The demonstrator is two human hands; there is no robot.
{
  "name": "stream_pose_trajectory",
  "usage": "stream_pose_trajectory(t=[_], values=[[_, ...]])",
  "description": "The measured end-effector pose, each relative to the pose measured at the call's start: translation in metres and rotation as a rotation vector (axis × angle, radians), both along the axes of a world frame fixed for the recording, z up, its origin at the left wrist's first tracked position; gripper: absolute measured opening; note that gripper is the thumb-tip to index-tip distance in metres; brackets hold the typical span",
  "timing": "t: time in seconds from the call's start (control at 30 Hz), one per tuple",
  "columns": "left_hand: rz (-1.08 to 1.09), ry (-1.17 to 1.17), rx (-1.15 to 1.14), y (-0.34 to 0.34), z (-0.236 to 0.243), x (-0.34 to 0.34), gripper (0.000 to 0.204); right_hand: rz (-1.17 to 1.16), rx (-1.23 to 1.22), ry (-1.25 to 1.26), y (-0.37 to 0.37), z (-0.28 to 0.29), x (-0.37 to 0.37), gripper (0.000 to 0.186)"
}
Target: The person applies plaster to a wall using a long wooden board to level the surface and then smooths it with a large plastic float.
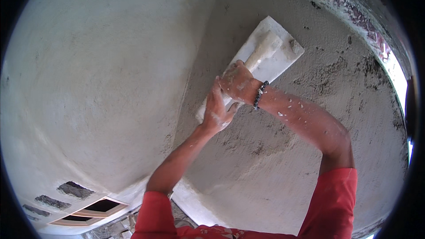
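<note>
Both hands press a white rectangular plastering trowel against a rough grey plastered wall.
Right hand grip is clamped on its handle; left hand lies flat, fingers apart, on the blade beside a smoother pale wall.

Daylight is soft and even across the scene; it enters from a blown-out white opening at the right rim, where glare wipes out all detail; the smooth pale plastered surface on the left reads bright and flat, while the rough grey wet plaster on the right shows small grainy shadows raked across its texture; the white rectangular plastering float catches the most light and is nearly overexposed; a faint shadow lies under the raised forearms; focus is fair at the centre and softens outward; the fisheye bends edges strongly, and a black vignette rings the frame.
</note>
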State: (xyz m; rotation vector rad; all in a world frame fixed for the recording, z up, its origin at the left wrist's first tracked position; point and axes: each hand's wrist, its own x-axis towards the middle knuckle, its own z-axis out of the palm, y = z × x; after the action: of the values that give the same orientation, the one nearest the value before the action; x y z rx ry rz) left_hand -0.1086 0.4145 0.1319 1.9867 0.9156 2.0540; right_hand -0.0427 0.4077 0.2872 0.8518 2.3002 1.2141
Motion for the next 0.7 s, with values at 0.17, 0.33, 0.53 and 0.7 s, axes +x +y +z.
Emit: stream_pose_trajectory(t=[0.17,0.33,0.53,0.7], values=[[0.045,-0.147,0.115,0.048,0.004,0.037,0.085,0.055,0.094,-0.066,0.008,0.003,0.02,0.019],[0.039,-0.202,0.141,0.066,-0.006,0.046,0.073,0.376,0.299,-0.057,0.011,0.0,0.048,0.023],[-0.03,-0.274,0.102,0.04,-0.007,0.044,0.052,0.276,-0.204,0.43,-0.087,0.007,0.07,0.031],[0.015,-0.413,0.008,0.015,-0.022,0.05,0.047,0.269,-0.231,0.777,-0.104,-0.008,0.1,0.04]])
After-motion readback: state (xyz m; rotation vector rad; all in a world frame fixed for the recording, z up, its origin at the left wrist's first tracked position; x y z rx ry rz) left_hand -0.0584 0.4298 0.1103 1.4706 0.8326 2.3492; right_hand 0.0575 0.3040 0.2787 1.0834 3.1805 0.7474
